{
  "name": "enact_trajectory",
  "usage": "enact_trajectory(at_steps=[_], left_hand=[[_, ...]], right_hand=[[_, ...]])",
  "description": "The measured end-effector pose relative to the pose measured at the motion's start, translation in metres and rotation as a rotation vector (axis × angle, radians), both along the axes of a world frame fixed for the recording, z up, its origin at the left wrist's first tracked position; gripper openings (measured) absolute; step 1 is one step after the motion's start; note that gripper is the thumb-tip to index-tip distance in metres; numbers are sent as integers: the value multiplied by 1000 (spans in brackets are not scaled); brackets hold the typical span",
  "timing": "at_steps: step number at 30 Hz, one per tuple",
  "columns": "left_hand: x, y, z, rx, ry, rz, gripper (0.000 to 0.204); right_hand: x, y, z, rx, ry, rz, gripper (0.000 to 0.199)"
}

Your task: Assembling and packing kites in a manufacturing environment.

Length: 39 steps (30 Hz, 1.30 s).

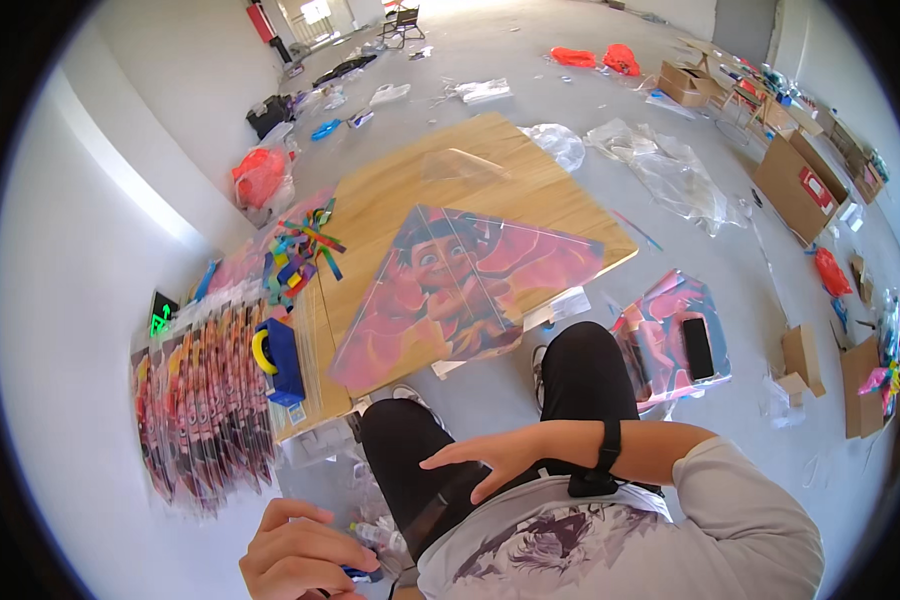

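A triangular kite (450,280) printed with a cartoon figure lies spread on the wooden table (378,218), thin pale rods crossing it. My right hand (490,460) hovers over my lap, index finger stretched out and thumb apart, with nothing visible in it. At the lower left my left hand (305,550) has its fingers curled; a small dark-blue thing (363,573) shows at the fingertips, and its kind cannot be made out. A faint see-through dark strip (432,510) slants between the two hands over my thigh. Neither hand touches the kite.
Left of the table hang several packaged kites (210,390). A blue tape dispenser (282,362) with yellow tape and a heap of coloured ribbons (300,250) sit at its left edge. Right of my knee, a phone (697,348) rests on printed sheets (660,310). Cardboard boxes (795,185) stand farther right.
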State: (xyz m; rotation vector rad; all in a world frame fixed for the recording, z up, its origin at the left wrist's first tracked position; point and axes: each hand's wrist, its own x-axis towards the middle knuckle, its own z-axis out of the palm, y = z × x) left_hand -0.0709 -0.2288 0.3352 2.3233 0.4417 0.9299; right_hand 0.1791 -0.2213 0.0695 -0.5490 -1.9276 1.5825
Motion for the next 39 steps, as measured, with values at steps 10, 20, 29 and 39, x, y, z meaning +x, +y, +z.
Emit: enact_trajectory(at_steps=[10, 20, 29, 39], left_hand=[[-33, -7, -11, -50, -12, 328, 27], [-54, 11, -27, -63, 327, 623, 5], [-24, 61, -49, 62, 204, 662, 11], [10, 94, -66, -259, 141, 693, 11]], right_hand=[[46, 3, 4, -252, -192, 171, 22], [110, -19, 30, -304, -360, -357, 20], [150, -33, 47, -236, -131, -792, 10], [190, -63, 68, -356, -27, -1101, 13]])
